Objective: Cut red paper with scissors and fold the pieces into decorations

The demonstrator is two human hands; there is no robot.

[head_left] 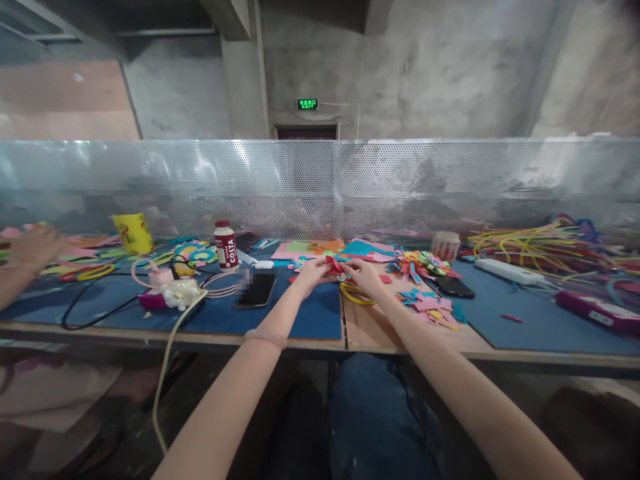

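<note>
Between my two hands is a small piece of red paper, held up just above the table near its middle. My left hand pinches it from the left. From the right, the fingers of my right hand are closed on its other edge. Just below my hands lies a yellow ring-shaped coil. Beside my right wrist sits a pile of cut paper scraps, pink, yellow and blue. Behind my hands are flat coloured paper sheets.
To the left stand a Costa bottle, a phone, a power strip with cables and a yellow cup. A co-worker's hand is at far left. Rightward lie another phone and pipe cleaners. A perforated metal panel stands behind.
</note>
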